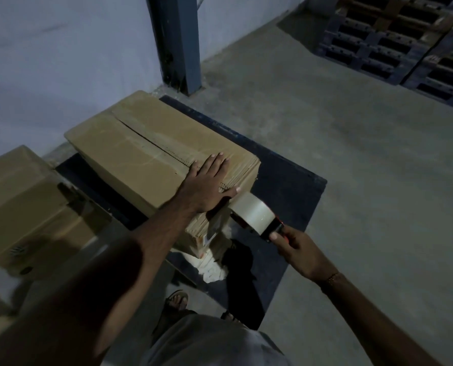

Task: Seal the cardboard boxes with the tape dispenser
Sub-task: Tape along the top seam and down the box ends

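Head view, only one we have. We count two cardboard boxes in plain sight, one tape dispenser, two hands.

Main cardboard box (146,154) sits mid-frame, long rectangular shape, brown corrugated board, matte. Its top flaps meet in a seam running from upper left toward lower right; the far part of the seam gapes slightly. Near end shows creased, ridged board and a small label, unreadable. It rests on a dark flat mat (294,180) on the grey concrete floor (352,128).

Second cardboard box (21,202) at the left edge, same brown board, partly cut off by the frame. Pale blurred shape at lower left, we cannot tell what it is.

Left hand (209,186) lies flat on the near end of the main box top, fingers straight and spread, palm down over the seam, thumb along the near edge.

Right hand (296,249) at lower right, fingers curled round the handle of the tape dispenser (259,215). Dispenser carries one glossy roll of translucent tape, red and black frame, and sits just beside the near top corner of the box, next to the left thumb. Bracelet on the right wrist.

Upper frame: one blue-grey steel column (175,43) against a pale wall, dark slatted pallets (405,40) stacked in the upper right corner. Sandalled feet at bottom centre.
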### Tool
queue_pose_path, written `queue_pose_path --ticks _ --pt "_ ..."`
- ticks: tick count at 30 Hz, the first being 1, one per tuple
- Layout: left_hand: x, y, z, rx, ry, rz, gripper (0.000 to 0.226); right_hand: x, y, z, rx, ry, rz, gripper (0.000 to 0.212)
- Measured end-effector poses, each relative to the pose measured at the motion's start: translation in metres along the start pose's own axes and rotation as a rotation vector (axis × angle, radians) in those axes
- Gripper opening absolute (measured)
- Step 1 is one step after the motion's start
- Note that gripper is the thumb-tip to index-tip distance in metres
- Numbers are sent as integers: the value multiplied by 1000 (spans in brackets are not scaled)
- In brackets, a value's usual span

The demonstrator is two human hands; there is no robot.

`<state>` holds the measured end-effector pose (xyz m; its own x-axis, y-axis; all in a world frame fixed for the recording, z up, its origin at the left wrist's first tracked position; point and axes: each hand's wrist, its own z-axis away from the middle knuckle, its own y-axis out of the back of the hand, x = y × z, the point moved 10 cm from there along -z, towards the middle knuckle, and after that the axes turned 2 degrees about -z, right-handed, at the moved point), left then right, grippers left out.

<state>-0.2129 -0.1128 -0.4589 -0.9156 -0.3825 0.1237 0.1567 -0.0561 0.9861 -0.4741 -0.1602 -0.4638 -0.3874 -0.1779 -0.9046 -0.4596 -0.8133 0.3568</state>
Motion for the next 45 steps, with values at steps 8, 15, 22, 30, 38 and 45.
queue_pose_path --ticks 8,15,22,30,38,45 --pt "0 3 2 0 -3 7 107 8 11 3 118 -15 -101 36" --pt "2 4 3 -7 2 21 110 8 0 3 124 -66 -196 75" --pt "1 3 2 -11 -7 6 102 5 12 3 86 23 313 54" --pt "3 7 4 9 -2 15 108 13 13 -2 116 -51 -104 48" --pt "3 4 3 -7 10 -8 96 12 8 -1 134 -32 -71 89" --pt "2 1 2 -8 3 -27 100 7 9 -9 49 25 203 20"
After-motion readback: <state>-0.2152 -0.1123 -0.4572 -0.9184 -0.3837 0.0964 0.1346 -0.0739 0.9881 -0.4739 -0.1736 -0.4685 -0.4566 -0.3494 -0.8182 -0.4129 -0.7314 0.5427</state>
